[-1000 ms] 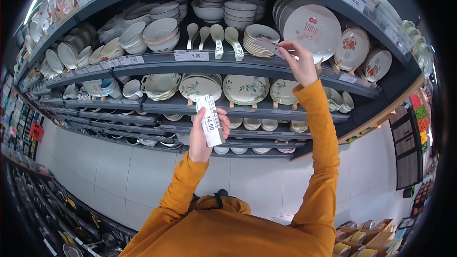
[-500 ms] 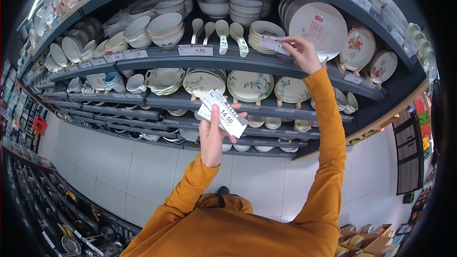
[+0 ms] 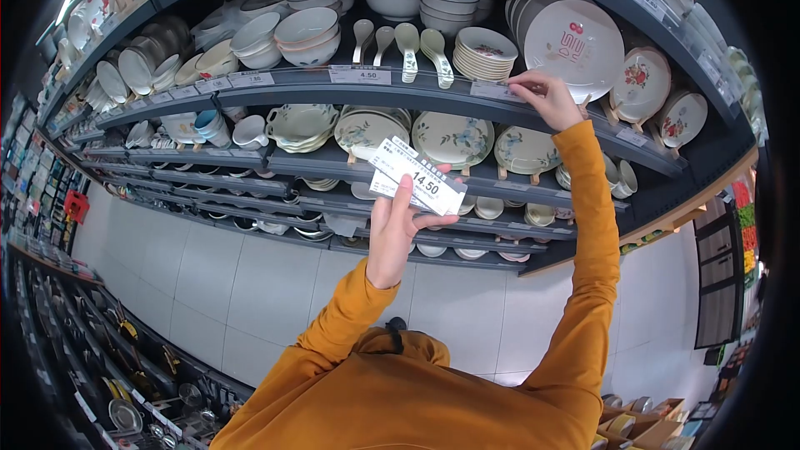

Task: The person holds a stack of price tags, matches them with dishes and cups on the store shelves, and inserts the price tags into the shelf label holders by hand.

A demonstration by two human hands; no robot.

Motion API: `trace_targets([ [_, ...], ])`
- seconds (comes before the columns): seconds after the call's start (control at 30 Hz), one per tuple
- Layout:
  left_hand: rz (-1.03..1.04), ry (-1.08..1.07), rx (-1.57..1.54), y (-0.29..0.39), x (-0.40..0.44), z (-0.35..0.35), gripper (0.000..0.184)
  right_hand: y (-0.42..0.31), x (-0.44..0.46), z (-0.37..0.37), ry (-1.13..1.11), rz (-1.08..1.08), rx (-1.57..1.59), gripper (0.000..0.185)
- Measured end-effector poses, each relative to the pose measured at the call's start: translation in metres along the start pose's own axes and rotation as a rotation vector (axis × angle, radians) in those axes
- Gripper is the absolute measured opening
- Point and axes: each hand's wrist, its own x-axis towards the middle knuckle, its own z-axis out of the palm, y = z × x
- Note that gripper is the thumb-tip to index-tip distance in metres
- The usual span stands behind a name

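My left hand [image 3: 396, 237] is closed around a small stack of white price tags [image 3: 425, 186], held in front of the shelf, with 14.50 on the top one. My right hand [image 3: 550, 100] reaches up to the shelf edge, fingers pinched at the right end of a price label [image 3: 493, 91]. This label lies along the front strip of the shelf, below a stack of small dishes [image 3: 486, 54]. To its left, white soup spoons [image 3: 407, 52] lean over the same edge. A large white plate with red print [image 3: 573, 52] stands upright behind my right hand.
Bowls [image 3: 307, 36] are stacked at the left of this shelf, above another price label [image 3: 360, 75]. Floral plates [image 3: 452, 138] stand on the shelf beneath. Pale floor tiles [image 3: 275, 292] run behind me to a rack of kitchen tools [image 3: 125, 412].
The label at my right hand has gone from tilted in front of the shelf edge to lying flat along the strip. In the view, both hands and the shelves have shifted right.
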Motion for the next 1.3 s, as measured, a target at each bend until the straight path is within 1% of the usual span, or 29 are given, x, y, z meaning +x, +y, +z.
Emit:
trace_targets([
  [0.03, 0.002, -0.002, 0.0, 0.0, 0.0, 0.001, 0.039, -0.005, -0.001, 0.004, 0.004, 0.004, -0.029, 0.018],
  [0.13, 0.021, 0.013, 0.0, -0.001, -0.001, 0.003, 0.038, -0.02, -0.006, 0.01, 0.073, -0.128, -0.263, 0.016],
  [0.17, 0.026, 0.008, 0.011, -0.001, -0.001, 0.003, 0.039, -0.021, -0.008, 0.014, 0.164, -0.215, -0.384, 0.015],
  [0.27, 0.041, 0.009, 0.041, -0.001, -0.001, 0.005, 0.04, -0.054, -0.023, 0.032, 0.391, -0.174, -0.259, 0.013],
  [0.3, 0.047, 0.021, 0.044, -0.002, 0.0, 0.005, 0.04, -0.065, -0.031, 0.042, 0.394, -0.149, -0.13, 0.014],
  [0.33, 0.05, 0.033, 0.047, -0.003, 0.0, 0.006, 0.039, -0.078, -0.043, 0.052, 0.279, -0.007, 0.072, 0.015],
  [0.37, 0.058, 0.033, 0.052, -0.005, 0.0, 0.007, 0.039, -0.094, -0.053, 0.061, 0.165, 0.069, 0.209, 0.017],
  [0.4, 0.065, 0.032, 0.057, -0.006, 0.001, 0.008, 0.038, -0.101, -0.062, 0.069, 0.103, 0.019, 0.234, 0.019],
  [0.43, 0.072, 0.03, 0.062, -0.008, 0.001, 0.009, 0.037, -0.114, -0.071, 0.07, 0.011, 0.038, 0.202, 0.021],
  [0.47, 0.082, 0.037, 0.076, -0.009, 0.001, 0.01, 0.037, -0.121, -0.077, 0.072, -0.068, 0.097, 0.319, 0.022],
  [0.53, 0.107, 0.053, 0.103, -0.012, 0.001, 0.013, 0.036, -0.126, -0.089, 0.074, -0.117, 0.112, 0.316, 0.023],
  [0.57, 0.107, 0.059, 0.106, -0.013, 0.001, 0.015, 0.036, -0.132, -0.093, 0.071, -0.189, 0.166, 0.339, 0.02],
  [0.67, 0.09, 0.065, 0.137, -0.016, -0.001, 0.018, 0.035, -0.132, -0.102, 0.07, -0.187, 0.196, 0.403, 0.022],
  [0.7, 0.077, 0.059, 0.162, -0.017, -0.001, 0.016, 0.034, -0.128, -0.104, 0.071, -0.139, 0.162, 0.423, 0.022],
  [0.8, 0.045, 0.056, 0.182, -0.021, -0.004, 0.015, 0.031, -0.126, -0.107, 0.065, -0.105, 0.242, 0.431, 0.019],
  [0.93, 0.073, 0.069, 0.142, -0.028, -0.005, 0.017, 0.028, -0.129, -0.111, 0.064, -0.09, 0.176, 0.401, 0.017],
  [1.03, 0.037, 0.087, 0.194, -0.036, -0.007, 0.012, 0.027, -0.127, -0.111, 0.063, 0.008, 0.158, 0.34, 0.017],
  [1.13, 0.003, 0.095, 0.151, -0.036, -0.01, 0.016, 0.026, -0.125, -0.11, 0.063, 0.035, 0.148, 0.329, 0.017],
  [1.23, -0.073, 0.097, 0.163, -0.031, -0.015, 0.014, 0.027, -0.124, -0.114, 0.067, 0.037, 0.168, 0.372, 0.018],
  [1.3, -0.032, 0.11, 0.197, -0.033, -0.015, 0.015, 0.026, -0.126, -0.117, 0.07, 0.037, 0.171, 0.38, 0.018],
])
